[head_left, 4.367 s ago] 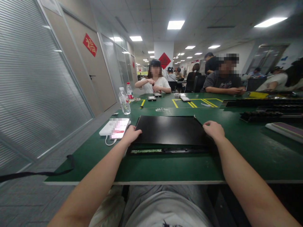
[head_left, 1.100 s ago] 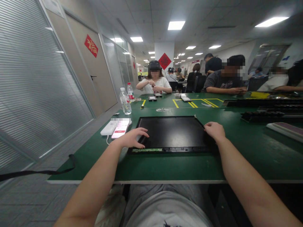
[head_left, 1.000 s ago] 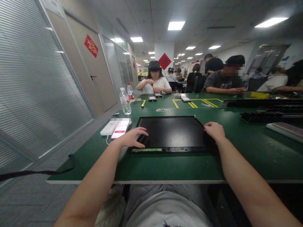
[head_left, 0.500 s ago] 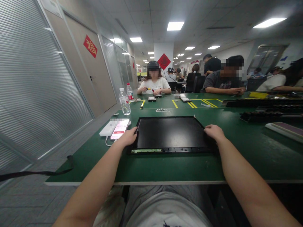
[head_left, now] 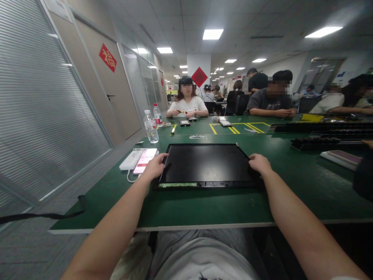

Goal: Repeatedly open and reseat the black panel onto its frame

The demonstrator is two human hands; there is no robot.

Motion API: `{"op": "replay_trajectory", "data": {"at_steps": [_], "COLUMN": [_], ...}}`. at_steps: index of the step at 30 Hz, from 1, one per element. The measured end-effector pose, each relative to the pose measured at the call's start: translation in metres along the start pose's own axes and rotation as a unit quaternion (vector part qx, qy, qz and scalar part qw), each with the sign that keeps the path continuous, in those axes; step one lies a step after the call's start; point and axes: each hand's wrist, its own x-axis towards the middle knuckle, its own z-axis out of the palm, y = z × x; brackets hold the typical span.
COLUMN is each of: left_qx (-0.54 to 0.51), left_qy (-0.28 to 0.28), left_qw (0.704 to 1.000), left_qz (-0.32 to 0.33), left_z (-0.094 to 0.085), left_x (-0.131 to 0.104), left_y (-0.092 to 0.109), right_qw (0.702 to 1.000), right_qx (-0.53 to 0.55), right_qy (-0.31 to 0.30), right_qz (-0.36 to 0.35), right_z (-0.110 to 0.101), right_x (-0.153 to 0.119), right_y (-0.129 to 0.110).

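A black flat display panel (head_left: 206,163) lies face up on the green table (head_left: 204,210) in front of me. Along its near edge a strip of green circuit board (head_left: 177,184) is exposed at the left. My left hand (head_left: 155,167) grips the panel's left edge, thumb on top and the other fingers partly hidden. On the opposite side my right hand (head_left: 260,164) is closed on the right edge, its fingertips out of sight below the rim.
Left of the panel lie a lit phone (head_left: 145,160) and a white box (head_left: 128,161) with a cable. Behind them stand two bottles, the nearer one clear (head_left: 151,127). Dark bars (head_left: 314,128) lie at the right. A co-worker (head_left: 187,103) sits opposite, handling small parts.
The view has shifted slightly. Both hands keep their places on the panel's edges. At the far right, a dark sleeve and part of a hand have come into view.
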Motion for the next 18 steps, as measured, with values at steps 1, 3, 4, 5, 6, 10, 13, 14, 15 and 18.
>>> {"op": "replay_trajectory", "data": {"at_steps": [1, 3, 4, 5, 6, 10, 13, 14, 15, 18], "left_qx": [-0.061, -0.174, -0.213, -0.243, -0.266, -0.329, -0.388, -0.413, -0.436, -0.483], "left_qy": [0.001, 0.008, 0.018, 0.029, 0.039, 0.046, 0.024, 0.015, 0.006, -0.017], "left_qw": [0.998, 0.983, 0.973, 0.964, 0.957, 0.93, 0.902, 0.89, 0.878, 0.853], "left_qz": [-0.018, -0.064, -0.084, -0.101, -0.112, -0.154, -0.188, -0.194, -0.196, -0.198], "left_z": [0.0, 0.001, 0.001, 0.001, 0.001, -0.001, -0.002, -0.002, -0.002, 0.0], "left_x": [0.0, 0.0, 0.0, 0.0, 0.001, 0.004, 0.007, 0.009, 0.01, 0.011], "left_y": [0.002, 0.007, 0.01, 0.011, 0.012, 0.012, 0.009, 0.009, 0.008, 0.007], "right_qw": [1.0, 1.0, 1.0, 1.0, 1.0, 1.0, 1.0, 1.0, 1.0, 0.999], "right_qx": [0.001, 0.006, 0.008, 0.01, 0.012, 0.014, 0.015, 0.016, 0.017, 0.018], "right_qy": [-0.002, -0.005, -0.005, -0.005, -0.007, -0.017, -0.021, -0.023, -0.025, -0.027], "right_qz": [0.001, 0.003, 0.005, 0.006, 0.007, 0.007, 0.004, 0.004, 0.004, 0.008], "right_z": [0.0, -0.001, -0.001, -0.002, -0.003, -0.005, -0.007, -0.007, -0.008, -0.009], "right_x": [0.0, 0.0, 0.0, -0.001, -0.002, -0.004, -0.005, -0.005, -0.006, -0.007], "right_y": [0.0, 0.0, 0.0, 0.0, -0.001, -0.004, -0.005, -0.005, -0.006, -0.006]}}
